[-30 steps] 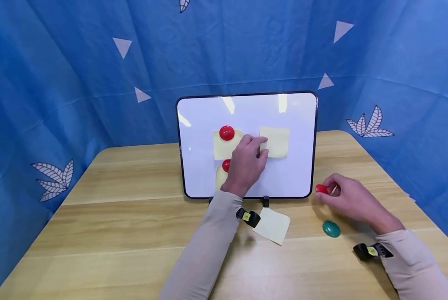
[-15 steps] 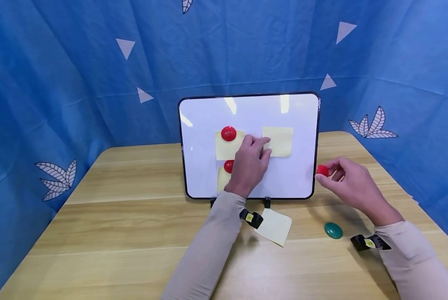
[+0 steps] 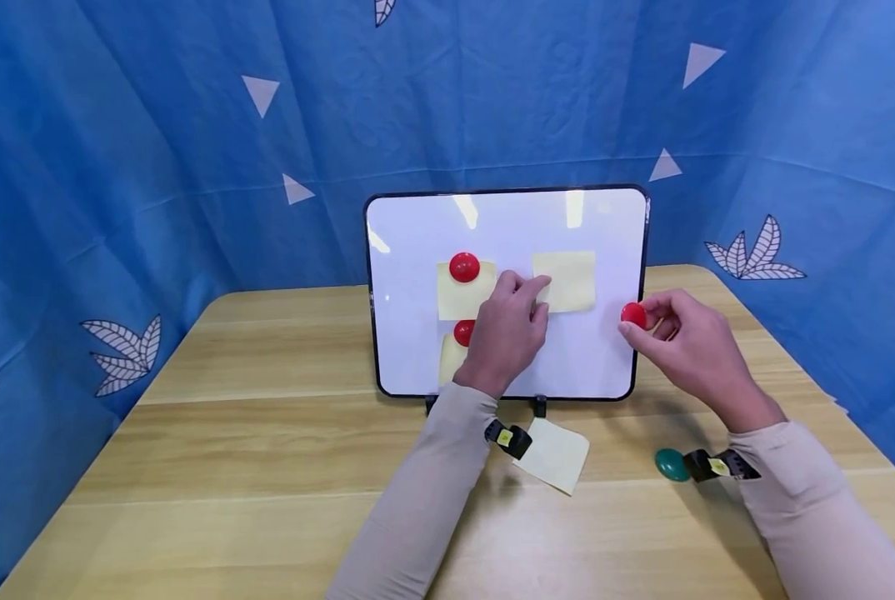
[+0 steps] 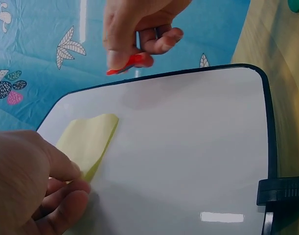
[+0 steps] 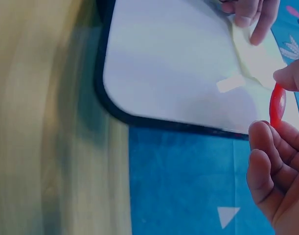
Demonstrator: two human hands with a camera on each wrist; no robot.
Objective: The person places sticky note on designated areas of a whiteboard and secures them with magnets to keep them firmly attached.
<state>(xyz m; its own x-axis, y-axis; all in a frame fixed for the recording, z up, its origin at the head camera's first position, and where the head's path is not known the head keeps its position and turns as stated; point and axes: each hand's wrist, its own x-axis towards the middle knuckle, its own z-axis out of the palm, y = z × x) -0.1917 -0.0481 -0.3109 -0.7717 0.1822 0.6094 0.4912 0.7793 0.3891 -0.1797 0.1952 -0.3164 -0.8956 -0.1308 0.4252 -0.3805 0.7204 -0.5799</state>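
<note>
— Lying nearest on the table (image 3: pixel 267 467): a loose yellow note (image 3: pixel 555 454) and a green magnet (image 3: pixel 668 464)?
— Yes. Farther, the right hand (image 3: pixel 687 346) pinches a red magnet (image 3: pixel 632 314) at the whiteboard (image 3: pixel 507 225) edge; the left hand (image 3: pixel 509 329) fingertips press a sticky note (image 3: pixel 567 281) onto it

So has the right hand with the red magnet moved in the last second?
Yes. The right hand, pinching the red magnet, has risen from the table beside the whiteboard's lower right corner to midway up its right edge.
</note>
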